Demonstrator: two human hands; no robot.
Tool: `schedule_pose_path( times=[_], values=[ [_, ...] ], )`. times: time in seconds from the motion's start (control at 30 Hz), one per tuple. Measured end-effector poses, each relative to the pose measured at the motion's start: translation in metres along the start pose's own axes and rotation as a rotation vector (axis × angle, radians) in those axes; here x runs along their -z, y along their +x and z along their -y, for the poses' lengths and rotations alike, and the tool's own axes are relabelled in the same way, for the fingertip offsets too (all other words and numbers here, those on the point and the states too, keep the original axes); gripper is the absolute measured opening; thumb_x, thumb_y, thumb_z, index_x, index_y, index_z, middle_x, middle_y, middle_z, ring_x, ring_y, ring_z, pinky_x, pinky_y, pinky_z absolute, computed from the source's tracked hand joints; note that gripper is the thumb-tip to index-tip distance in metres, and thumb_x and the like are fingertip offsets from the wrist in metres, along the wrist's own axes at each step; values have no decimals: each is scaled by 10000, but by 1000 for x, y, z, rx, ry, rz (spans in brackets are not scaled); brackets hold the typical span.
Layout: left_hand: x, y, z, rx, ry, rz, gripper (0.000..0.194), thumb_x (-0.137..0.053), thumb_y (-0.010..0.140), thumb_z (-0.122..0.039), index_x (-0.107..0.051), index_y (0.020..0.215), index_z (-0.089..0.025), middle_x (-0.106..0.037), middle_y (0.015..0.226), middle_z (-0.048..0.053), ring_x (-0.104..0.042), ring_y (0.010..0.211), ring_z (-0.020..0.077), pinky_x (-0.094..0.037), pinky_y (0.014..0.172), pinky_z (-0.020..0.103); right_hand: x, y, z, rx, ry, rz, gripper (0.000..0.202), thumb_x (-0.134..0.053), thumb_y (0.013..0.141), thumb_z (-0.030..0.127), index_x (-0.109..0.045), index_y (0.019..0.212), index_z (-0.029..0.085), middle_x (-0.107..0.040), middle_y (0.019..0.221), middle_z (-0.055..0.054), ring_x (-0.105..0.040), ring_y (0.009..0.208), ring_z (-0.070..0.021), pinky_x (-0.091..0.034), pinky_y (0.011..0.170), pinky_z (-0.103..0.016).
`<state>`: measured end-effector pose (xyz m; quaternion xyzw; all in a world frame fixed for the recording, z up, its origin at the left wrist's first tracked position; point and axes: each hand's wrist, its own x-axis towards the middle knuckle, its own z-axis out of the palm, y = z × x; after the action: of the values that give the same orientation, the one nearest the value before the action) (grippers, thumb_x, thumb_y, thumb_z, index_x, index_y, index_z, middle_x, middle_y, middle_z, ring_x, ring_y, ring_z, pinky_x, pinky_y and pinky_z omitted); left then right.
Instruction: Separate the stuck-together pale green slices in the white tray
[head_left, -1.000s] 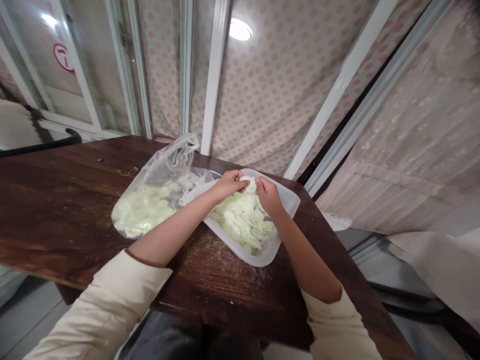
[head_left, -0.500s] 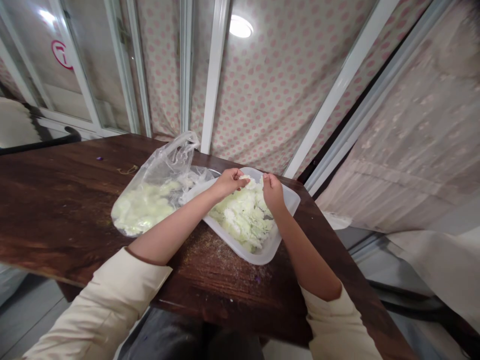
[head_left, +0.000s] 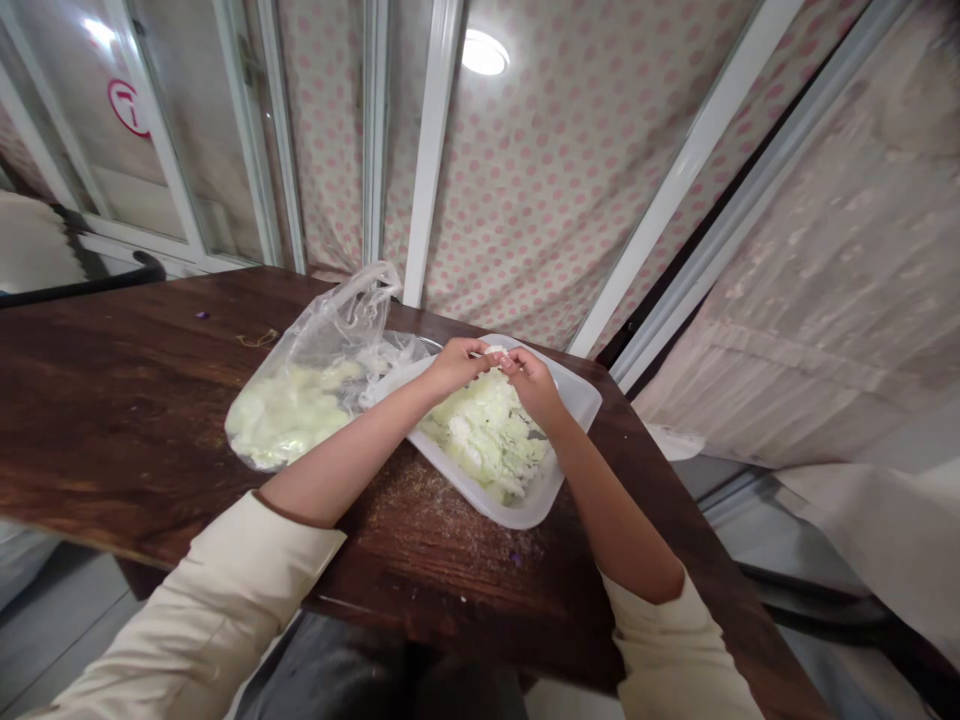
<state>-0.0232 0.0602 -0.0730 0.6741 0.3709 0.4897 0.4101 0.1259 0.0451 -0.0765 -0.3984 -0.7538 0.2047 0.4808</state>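
A translucent white plastic tub (head_left: 480,492) stands tilted across my view on the table. Heaped inside are frilly pale green-white pieces (head_left: 487,435), whose kind I cannot make out. Above the tub's far end, my left hand (head_left: 460,364) pinches a small whitish piece (head_left: 496,350) between thumb and fingers. My right hand (head_left: 534,382) meets it there, fingertips closed on the same piece. Both hands hide part of the heap. Left of the tub, a clear plastic bag (head_left: 330,325) holds more pale green pieces (head_left: 289,415).
The dark wooden table (head_left: 127,400) has fine crumbs strewn near its front. A thin yellowish loop (head_left: 257,339) and a purple scrap (head_left: 202,315) lie at the far left. Behind the table rise framed glass panels with a dotted curtain (head_left: 540,180).
My right hand has moved left and its fingers have come together with my left hand's at the whitish piece. My left hand stays almost in place.
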Motion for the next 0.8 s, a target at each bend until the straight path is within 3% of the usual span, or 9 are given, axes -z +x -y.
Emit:
schedule_pose_path(
  times=[0.2,0.47,0.8],
  values=[
    [-2,-2,-5,-21,-63,67,305,-579,678,-423,-602,749,-127,-552,633,10,-489,578,73,-367,504,181,5,2,-9,41,-40,-55,275,-425,791,439,-473,692,187,-497,617,15,-461,602,-116,-375,605,-248],
    [-3,-8,-14,-23,-13,120,232,-594,663,-367,-586,675,-135,-526,579,-14,-464,540,69,-364,529,205,7,0,4,39,-55,-121,234,-452,772,408,-480,701,186,-478,655,10,-441,634,-122,-365,608,-244],
    [-5,-7,-14,60,52,52,193,-568,689,-313,-518,616,-141,-510,531,-15,-468,516,79,-350,519,213,5,-3,5,125,-327,-143,254,-327,847,340,-372,639,201,-378,586,23,-382,585,-125,-301,579,-260]
  ],
)
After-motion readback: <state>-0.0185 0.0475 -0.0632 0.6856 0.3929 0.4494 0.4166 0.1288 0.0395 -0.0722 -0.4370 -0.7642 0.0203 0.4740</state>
